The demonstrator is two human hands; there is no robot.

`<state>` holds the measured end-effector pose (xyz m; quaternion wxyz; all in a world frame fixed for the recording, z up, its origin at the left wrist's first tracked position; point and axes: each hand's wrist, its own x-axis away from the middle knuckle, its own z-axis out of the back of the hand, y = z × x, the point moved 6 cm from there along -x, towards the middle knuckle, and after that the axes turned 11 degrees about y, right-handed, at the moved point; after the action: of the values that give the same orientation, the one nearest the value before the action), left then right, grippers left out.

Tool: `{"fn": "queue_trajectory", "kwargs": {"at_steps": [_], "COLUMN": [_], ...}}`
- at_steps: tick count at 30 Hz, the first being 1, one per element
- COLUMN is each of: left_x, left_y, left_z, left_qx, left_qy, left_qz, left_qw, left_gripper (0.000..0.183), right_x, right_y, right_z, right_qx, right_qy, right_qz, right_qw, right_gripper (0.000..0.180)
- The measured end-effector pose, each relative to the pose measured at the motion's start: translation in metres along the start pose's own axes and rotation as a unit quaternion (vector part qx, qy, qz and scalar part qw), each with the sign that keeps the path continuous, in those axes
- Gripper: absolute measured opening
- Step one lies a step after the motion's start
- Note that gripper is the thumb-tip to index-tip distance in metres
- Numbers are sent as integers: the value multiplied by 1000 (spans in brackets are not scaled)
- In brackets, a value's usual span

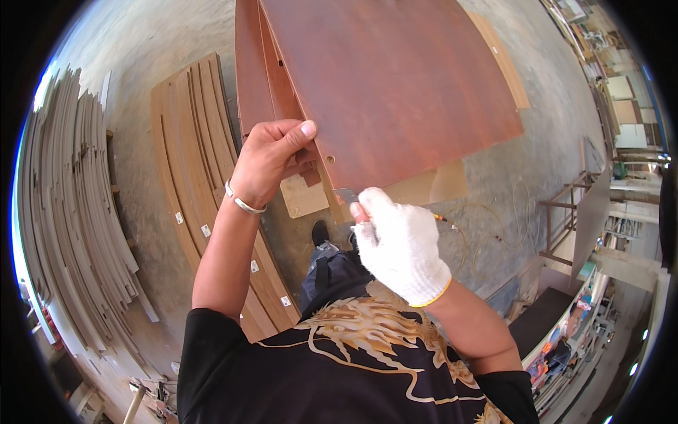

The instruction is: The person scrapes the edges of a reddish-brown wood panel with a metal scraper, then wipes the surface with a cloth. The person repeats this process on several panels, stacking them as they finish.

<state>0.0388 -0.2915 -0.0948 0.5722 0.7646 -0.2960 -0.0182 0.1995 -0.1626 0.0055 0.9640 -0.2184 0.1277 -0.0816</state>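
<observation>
A large reddish-brown wood panel (pixel 397 79) lies before me, with a small round hole near its lower left corner. My left hand (pixel 280 153), bare and with a metal bangle at the wrist, pinches the panel's left edge between thumb and fingers. In a white knit glove, my right hand (pixel 397 238) grips a small flat metal blade (pixel 345 195), whose tip is at the panel's near left corner. The blade's handle is hidden in the glove. More reddish boards (pixel 253 69) show beneath and to the left of the panel.
Long brown boards (pixel 185 132) with small labels lie on the floor at left, beyond them a big stack of thin grey strips (pixel 74 212). A cardboard sheet (pixel 445 183) sits under the panel's near side. A yellowish air hose (pixel 500 244) and a metal frame (pixel 561 217) are at right.
</observation>
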Motion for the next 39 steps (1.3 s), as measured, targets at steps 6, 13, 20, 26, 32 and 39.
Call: {"fn": "queue_trajectory", "kwargs": {"at_steps": [6,13,20,26,32,39], "left_x": [3,2,3,-1,4,6], "left_y": [3,4,2,6,4,2], "left_z": [-3,-1,-1,-8,-6,-5], "left_qx": [1,-7,7,-5,2,8], "left_qy": [0,-3,4,-18,-4,18], "left_qz": [10,12,15,4,-12,-31], "left_qw": [1000,1000,1000,1000,1000,999], "left_gripper": [34,33,34,36,36,33], "right_x": [-2,-7,-6,37,31,11], "right_y": [4,-2,-5,-2,28,113], "right_z": [3,5,0,-53,-7,44], "right_qx": [3,-2,11,5,-128,-185], "right_qy": [3,-7,-19,-152,-113,66], "right_qz": [-2,11,22,79,31,-252], "right_qw": [1000,1000,1000,985,985,948], "right_gripper": [16,14,13,13,8,7]}}
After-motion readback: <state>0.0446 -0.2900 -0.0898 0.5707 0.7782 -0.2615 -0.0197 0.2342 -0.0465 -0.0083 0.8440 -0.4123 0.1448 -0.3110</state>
